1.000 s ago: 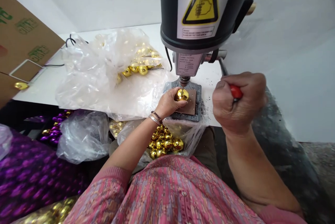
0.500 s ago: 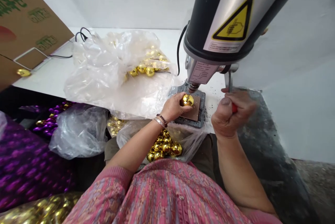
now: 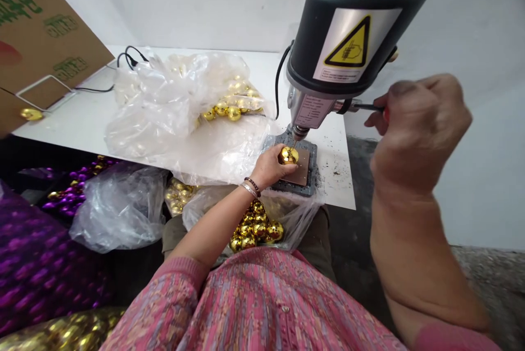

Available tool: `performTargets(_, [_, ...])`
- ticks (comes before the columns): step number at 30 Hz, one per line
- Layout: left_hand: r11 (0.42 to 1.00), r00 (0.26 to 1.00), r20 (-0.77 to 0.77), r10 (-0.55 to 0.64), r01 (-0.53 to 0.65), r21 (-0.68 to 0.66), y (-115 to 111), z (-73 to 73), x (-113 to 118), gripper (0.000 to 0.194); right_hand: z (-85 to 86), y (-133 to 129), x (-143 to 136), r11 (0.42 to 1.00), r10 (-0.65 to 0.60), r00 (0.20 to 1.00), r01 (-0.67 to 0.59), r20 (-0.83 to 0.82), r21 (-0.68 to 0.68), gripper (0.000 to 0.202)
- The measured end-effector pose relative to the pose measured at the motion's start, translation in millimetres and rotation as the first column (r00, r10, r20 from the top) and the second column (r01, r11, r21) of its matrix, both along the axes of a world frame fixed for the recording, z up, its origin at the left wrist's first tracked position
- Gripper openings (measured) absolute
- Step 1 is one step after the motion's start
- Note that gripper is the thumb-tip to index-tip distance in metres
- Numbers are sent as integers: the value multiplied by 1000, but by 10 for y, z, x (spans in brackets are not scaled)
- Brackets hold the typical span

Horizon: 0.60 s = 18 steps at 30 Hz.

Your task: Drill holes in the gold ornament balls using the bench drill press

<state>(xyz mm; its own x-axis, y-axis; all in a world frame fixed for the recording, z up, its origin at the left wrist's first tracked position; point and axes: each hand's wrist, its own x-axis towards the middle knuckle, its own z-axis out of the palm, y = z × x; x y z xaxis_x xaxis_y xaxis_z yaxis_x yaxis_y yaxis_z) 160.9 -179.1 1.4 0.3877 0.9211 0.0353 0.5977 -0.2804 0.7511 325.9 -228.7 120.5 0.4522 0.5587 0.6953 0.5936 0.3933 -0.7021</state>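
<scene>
Between the thumb and fingers of my left hand (image 3: 270,167) is a shiny gold faceted ball (image 3: 289,155), held over the brown block (image 3: 301,168) on the base of a drill press (image 3: 348,28). The thin bit comes down at the top of the ball; whether it has gone in I cannot tell. My right hand (image 3: 422,132), raised on the right, is wrapped round the red-ended feed lever (image 3: 368,106) of the press. More gold balls (image 3: 258,225) lie in clear plastic on my lap.
A large clear bag (image 3: 164,116) with gold balls covers the table's left part. A cardboard box (image 3: 45,39) stands at far left. Below it are purple balls (image 3: 71,198) and a crumpled plastic bag (image 3: 118,209). Dark shavings (image 3: 322,176) surround the press base.
My right hand has swung up and to the right, bringing the feed lever from hanging down to nearly level. My left hand keeps the gold ball in much the same place.
</scene>
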Motion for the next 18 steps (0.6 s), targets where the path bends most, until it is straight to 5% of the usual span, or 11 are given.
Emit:
performTargets(4, [988,986,-66,-151,148,-40,-199,145,-278,34,245,77,-21,994,20,991,-34,-134,-108,27])
performTargets(7, [927,921,-117,-370,360,-103,-288,267,-671,53,226,78,-33,993,3,986,-22,-166,-113,23])
performTargets(10, [890,900,-79,-429,406,-210,-185,377,-1032,68,176,60,-47,995,-33,984,15,-173,-103,20])
performTargets(12, [923,948,-39,-315,296,-246,19,416,-1158,62,156,48,-52,995,-39,984,23,-175,-94,19])
performTargets(15, [969,993,-17,117,-118,-216,493,393,-1149,42,140,27,-44,994,-56,985,40,-165,-103,22])
performTargets(18, [814,850,-26,526,-512,-276,1037,292,-1021,30,116,-5,-20,987,-89,987,70,-132,-144,26])
